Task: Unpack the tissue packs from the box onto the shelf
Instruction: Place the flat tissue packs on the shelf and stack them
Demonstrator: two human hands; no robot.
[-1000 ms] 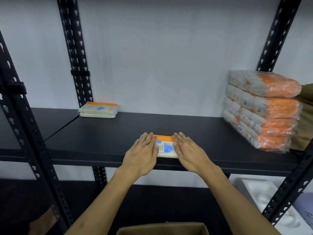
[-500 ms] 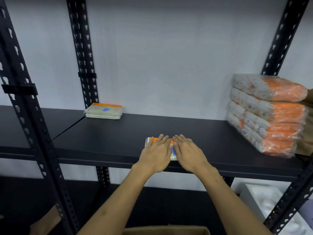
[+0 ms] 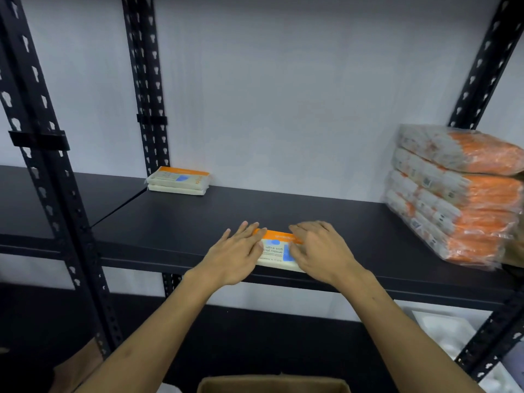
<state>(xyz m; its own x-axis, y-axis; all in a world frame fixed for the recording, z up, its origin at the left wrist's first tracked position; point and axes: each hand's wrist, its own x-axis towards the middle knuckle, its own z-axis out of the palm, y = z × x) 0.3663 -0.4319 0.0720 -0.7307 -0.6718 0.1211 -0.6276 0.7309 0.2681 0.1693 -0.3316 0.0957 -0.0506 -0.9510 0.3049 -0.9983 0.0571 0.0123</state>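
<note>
While the tissue pack [image 3: 276,249] lies at the shelf [image 3: 326,222] front edge, left hand [image 3: 236,258] and right hand [image 3: 321,252] press it flat-fingered. Bare board stretches toward twelve; two packs [image 3: 178,181] at ten, bundles [image 3: 456,194] at three.

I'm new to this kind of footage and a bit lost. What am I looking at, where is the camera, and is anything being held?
No machine here: a person wears a camera on the head, looking forward and down at their own bare arms. The left hand and right hand rest with fairly straight fingers on either side of a tissue pack lying at the front of a black metal shelf. Nothing is gripped. Two more packs are stacked at the back left; wrapped bundles are piled at the right. A cardboard box edge shows below.
</note>
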